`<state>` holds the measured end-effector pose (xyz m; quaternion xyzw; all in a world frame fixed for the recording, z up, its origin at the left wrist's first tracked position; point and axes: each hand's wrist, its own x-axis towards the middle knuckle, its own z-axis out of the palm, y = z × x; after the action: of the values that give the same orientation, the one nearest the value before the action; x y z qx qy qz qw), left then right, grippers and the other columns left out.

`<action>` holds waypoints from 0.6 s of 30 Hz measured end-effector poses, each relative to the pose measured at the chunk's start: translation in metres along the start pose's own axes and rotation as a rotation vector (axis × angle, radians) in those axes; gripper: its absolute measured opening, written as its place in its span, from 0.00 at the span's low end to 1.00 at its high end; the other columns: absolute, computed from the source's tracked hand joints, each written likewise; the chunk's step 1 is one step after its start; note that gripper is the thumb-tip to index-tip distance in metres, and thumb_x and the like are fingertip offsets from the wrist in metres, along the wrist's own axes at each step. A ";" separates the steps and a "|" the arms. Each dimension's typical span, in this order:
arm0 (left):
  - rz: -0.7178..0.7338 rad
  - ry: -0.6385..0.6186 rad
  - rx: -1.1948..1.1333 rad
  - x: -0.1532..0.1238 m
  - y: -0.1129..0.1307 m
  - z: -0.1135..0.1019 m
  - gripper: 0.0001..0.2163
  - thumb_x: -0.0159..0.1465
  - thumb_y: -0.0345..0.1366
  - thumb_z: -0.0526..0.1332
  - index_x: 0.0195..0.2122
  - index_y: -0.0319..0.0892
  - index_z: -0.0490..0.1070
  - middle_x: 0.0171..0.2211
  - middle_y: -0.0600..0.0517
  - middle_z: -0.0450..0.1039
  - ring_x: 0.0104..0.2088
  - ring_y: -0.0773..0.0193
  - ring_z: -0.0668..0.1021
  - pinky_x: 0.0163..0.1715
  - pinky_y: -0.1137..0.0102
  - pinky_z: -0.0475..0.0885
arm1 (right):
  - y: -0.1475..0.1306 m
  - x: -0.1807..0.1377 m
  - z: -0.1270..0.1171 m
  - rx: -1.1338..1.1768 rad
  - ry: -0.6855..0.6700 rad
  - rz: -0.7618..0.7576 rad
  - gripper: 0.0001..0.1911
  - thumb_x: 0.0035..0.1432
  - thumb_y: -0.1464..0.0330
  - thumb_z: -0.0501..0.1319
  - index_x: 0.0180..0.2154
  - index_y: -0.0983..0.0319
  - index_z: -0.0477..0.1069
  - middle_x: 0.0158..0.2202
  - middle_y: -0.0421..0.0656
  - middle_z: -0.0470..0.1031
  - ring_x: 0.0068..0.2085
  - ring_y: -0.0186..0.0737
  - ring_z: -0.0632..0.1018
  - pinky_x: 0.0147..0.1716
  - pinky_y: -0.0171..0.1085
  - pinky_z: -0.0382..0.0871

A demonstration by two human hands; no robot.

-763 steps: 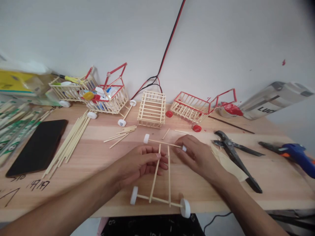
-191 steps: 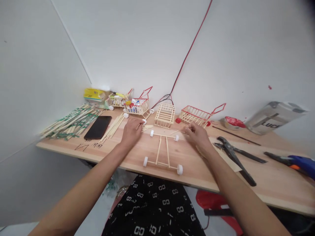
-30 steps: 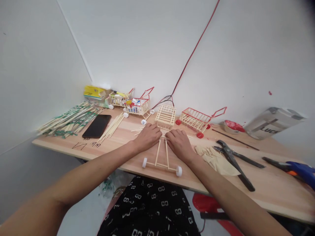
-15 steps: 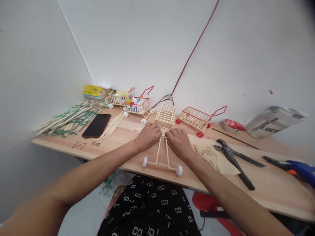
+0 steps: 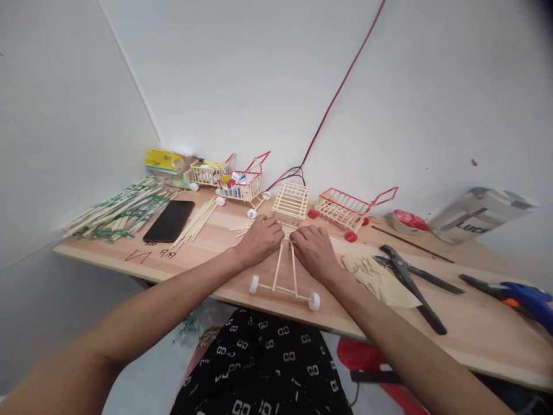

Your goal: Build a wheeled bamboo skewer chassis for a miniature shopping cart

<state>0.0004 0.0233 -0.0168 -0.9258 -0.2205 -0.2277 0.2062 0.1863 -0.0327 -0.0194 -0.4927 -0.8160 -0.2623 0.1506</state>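
A small wheeled frame of thin wooden sticks (image 5: pixel 285 289) lies on the table, its near axle carrying two white wheels close to the front edge. Curled around its far end are my left hand (image 5: pixel 261 241) and my right hand (image 5: pixel 314 249), one on each side, with their fingers closed. The far end itself is mostly hidden by the fingers. Just behind my hands sits an unpainted stick basket (image 5: pixel 290 203). A few loose sticks (image 5: pixel 240 229) lie beside my left hand.
Left are a phone (image 5: pixel 169 221), wrapped chopsticks (image 5: pixel 121 207) and bare sticks (image 5: pixel 196 223). At the back stand red-trimmed mini carts (image 5: pixel 343 208). Right are pliers (image 5: pixel 410 282), crumpled sandpaper-like sheet (image 5: pixel 380 279), a bowl of red paint (image 5: pixel 410 221) and a blue-handled tool (image 5: pixel 518 297).
Almost nothing differs. Both hands stay at the far end of the stick frame, and the view has shifted very slightly.
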 end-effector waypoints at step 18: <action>-0.001 0.010 -0.003 0.001 0.001 -0.001 0.06 0.64 0.29 0.55 0.30 0.39 0.69 0.31 0.48 0.71 0.39 0.58 0.69 0.41 0.61 0.60 | 0.000 -0.001 -0.001 0.007 0.020 -0.006 0.06 0.62 0.70 0.56 0.32 0.62 0.69 0.34 0.45 0.71 0.38 0.43 0.65 0.37 0.41 0.49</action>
<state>0.0010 0.0221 -0.0158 -0.9247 -0.2197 -0.2328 0.2059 0.1870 -0.0334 -0.0192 -0.4872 -0.8167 -0.2648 0.1599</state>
